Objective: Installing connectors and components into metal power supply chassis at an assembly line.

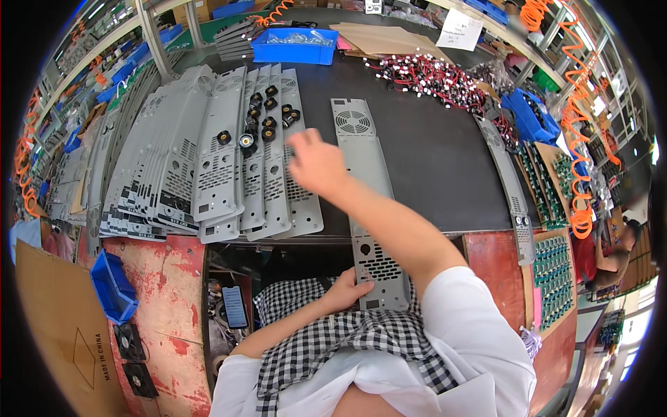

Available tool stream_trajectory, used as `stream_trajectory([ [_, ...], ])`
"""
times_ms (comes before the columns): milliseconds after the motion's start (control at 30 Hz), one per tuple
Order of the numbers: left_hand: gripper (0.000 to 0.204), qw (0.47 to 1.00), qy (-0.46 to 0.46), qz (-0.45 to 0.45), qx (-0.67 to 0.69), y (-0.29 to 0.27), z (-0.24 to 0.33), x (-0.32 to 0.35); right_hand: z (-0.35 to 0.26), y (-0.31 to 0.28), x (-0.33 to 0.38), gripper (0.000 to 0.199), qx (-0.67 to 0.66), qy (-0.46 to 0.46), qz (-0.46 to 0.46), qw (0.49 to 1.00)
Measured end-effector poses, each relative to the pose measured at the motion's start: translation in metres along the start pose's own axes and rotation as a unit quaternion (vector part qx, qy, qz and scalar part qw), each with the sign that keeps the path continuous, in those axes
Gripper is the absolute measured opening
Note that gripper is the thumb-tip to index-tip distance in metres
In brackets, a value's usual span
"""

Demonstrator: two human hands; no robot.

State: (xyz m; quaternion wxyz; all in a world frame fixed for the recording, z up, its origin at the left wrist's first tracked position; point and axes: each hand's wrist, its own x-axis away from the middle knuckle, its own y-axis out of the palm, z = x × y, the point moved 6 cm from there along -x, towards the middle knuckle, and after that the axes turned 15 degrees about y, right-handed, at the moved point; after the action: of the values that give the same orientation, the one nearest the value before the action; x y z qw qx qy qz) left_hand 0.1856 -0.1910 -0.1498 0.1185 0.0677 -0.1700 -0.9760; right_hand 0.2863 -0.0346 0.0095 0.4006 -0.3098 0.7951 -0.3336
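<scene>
A long grey metal panel (pixel 368 156) with a fan grille at its far end reaches from the bench over its front edge to my lap. My left hand (pixel 346 290) grips the panel's near end, thumb on top beside the slots. My right hand (pixel 317 164) hovers left of the panel, near several small black round parts (pixel 269 121) with brass-coloured centres. Its fingertips are blurred, and whether they hold anything cannot be made out. Those round parts lie on a row of similar grey panels (pixel 221 167), fanned out at the left.
A blue bin (pixel 293 50) of small parts stands at the back beside flat cardboard (pixel 389 39). Red and black wires (pixel 434 78) are heaped at the far right. Another panel (pixel 511 187) and green circuit boards (pixel 552 278) lie along the right side. Orange coiled hoses (pixel 578 139) hang there.
</scene>
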Motion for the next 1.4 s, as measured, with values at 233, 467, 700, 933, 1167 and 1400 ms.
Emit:
stream_trajectory([
  [233,0.030,0.998,-0.035,-0.027,-0.040,0.007,-0.006,-0.006,0.119,-0.038,0.066,0.028,0.138,0.083,-0.109,0.981],
  [467,0.038,0.992,-0.015,0.110,-0.055,-0.007,0.023,-0.002,0.133,-0.064,0.099,0.046,-0.010,0.096,-0.026,0.995],
  [700,0.024,0.895,0.252,0.197,-0.312,-0.010,0.107,-0.031,0.100,-0.095,0.140,0.049,-0.166,0.129,-0.044,0.977],
  [933,0.021,0.848,0.347,0.133,-0.377,0.017,0.122,-0.041,0.071,-0.114,0.167,0.039,-0.196,0.021,0.024,0.980],
  [1167,0.018,0.943,0.263,0.179,-0.093,0.000,0.096,-0.029,0.093,-0.099,0.175,0.028,-0.419,0.233,-0.101,0.872],
  [1400,0.014,0.919,0.298,0.221,-0.134,-0.002,0.099,-0.021,0.093,-0.078,0.171,0.016,-0.409,0.267,-0.082,0.869],
])
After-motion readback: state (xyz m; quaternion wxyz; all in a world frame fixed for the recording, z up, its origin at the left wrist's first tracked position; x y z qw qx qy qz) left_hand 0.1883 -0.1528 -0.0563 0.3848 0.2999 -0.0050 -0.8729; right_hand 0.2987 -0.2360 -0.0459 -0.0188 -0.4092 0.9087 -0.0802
